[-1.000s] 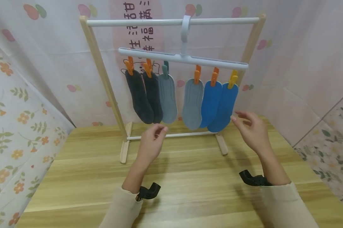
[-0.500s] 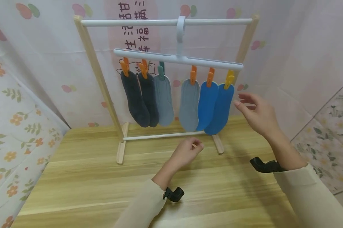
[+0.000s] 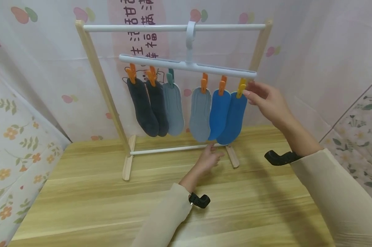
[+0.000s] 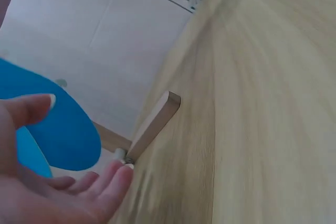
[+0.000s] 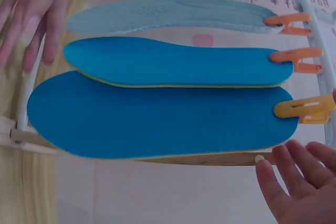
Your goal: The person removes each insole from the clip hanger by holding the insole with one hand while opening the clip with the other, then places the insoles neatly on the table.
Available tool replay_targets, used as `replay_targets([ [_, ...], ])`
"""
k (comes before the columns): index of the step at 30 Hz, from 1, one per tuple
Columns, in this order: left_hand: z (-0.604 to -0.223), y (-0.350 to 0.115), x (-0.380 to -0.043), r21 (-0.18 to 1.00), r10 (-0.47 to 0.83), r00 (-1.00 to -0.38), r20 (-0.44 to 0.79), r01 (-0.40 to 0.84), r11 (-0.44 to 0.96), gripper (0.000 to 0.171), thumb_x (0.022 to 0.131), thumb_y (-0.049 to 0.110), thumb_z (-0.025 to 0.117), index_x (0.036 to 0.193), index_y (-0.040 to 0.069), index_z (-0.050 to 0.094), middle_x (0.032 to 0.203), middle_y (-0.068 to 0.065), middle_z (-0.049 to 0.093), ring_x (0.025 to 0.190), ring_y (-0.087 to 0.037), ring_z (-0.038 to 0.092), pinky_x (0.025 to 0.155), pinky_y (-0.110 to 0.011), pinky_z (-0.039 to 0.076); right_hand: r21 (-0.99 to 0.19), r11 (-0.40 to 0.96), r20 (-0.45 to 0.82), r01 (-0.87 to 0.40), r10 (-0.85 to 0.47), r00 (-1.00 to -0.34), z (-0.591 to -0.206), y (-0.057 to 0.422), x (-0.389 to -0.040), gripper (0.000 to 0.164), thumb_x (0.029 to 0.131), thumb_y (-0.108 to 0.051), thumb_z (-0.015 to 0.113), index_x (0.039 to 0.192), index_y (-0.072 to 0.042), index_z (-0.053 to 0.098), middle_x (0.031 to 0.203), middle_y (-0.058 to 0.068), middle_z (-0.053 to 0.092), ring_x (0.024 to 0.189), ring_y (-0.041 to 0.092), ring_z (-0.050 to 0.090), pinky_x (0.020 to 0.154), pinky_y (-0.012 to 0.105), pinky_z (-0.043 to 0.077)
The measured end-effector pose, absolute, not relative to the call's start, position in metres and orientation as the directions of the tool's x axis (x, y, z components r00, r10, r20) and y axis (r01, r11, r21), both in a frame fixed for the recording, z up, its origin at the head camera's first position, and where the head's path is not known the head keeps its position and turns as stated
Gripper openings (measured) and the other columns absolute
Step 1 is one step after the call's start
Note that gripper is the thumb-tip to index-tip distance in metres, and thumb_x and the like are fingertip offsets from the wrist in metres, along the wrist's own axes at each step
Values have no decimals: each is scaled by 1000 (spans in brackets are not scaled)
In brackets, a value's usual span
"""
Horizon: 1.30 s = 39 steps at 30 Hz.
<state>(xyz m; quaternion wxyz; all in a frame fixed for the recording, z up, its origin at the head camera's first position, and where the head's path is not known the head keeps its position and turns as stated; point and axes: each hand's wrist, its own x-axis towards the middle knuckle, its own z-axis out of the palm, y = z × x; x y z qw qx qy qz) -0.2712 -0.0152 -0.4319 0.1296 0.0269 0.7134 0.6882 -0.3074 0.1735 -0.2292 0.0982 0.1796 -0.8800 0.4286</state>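
Several insoles hang by clips from a white hanger (image 3: 156,63). At its right end are two blue insoles, the outer one (image 3: 235,115) under a yellow clip (image 3: 241,90), the inner one (image 3: 219,109) under an orange clip (image 3: 222,86). My right hand (image 3: 270,101) is beside the yellow clip, fingers spread; in the right wrist view its fingertips (image 5: 296,153) lie just below the outer insole's clipped end. Low under the blue insoles, my left hand (image 3: 208,159) has its fingers loosely extended and holds nothing. The left wrist view shows its thumb (image 4: 31,108) in front of the blue insole.
Left of the blue pair hang a grey insole (image 3: 200,113), another grey one (image 3: 173,109) and two dark ones (image 3: 142,109). The hanger hooks over the rack's white top rail (image 3: 136,28). Wooden feet (image 3: 233,157) stand on the table (image 3: 96,206); printed curtains (image 3: 44,85) are behind.
My left hand has gone right from under the dark insoles to below the blue ones. The right hand has risen from the blue insole's lower end to the yellow clip.
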Motion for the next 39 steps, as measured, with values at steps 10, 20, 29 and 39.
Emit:
replay_targets([
  [10, -445, -8, -293, 936, 263, -958, -113, -192, -297, 77, 97, 8, 61, 161, 7, 19, 160, -20, 39, 138, -37, 52, 110, -49, 48, -789, 486, 314, -375, -205, -927, -225, 165, -321, 62, 100, -46, 60, 153, -17, 46, 148, 11, 57, 131, 19, 58, 109, 45, 50],
  [20, -458, -9, -283, 963, 220, -972, -80, -133, -234, 54, 101, 19, 63, 146, -6, 48, 141, -26, 58, 130, -39, 59, 103, -43, 54, -784, 491, 340, -379, -171, -925, -226, 162, -323, 60, 100, -46, 59, 151, -16, 49, 144, 12, 60, 128, 24, 59, 109, 48, 50],
  [29, -448, -9, -269, 938, 222, -973, -60, -132, -322, 42, 105, 21, 57, 131, -12, 58, 127, -26, 66, 93, -22, 73, 104, -47, 54, -762, 511, 383, -398, -139, -913, -220, 161, -321, 57, 98, -45, 63, 143, -12, 58, 136, 9, 65, 116, 16, 63, 103, 37, 55],
  [39, -438, -7, -258, 871, 270, -955, -126, -237, -430, 41, 105, 13, 54, 140, -10, 51, 107, -10, 64, 83, -10, 65, 100, -39, 57, -753, 518, 395, -406, -136, -908, -216, 161, -319, 56, 97, -45, 64, 143, -14, 58, 135, 5, 67, 116, 14, 64, 100, 40, 56],
])
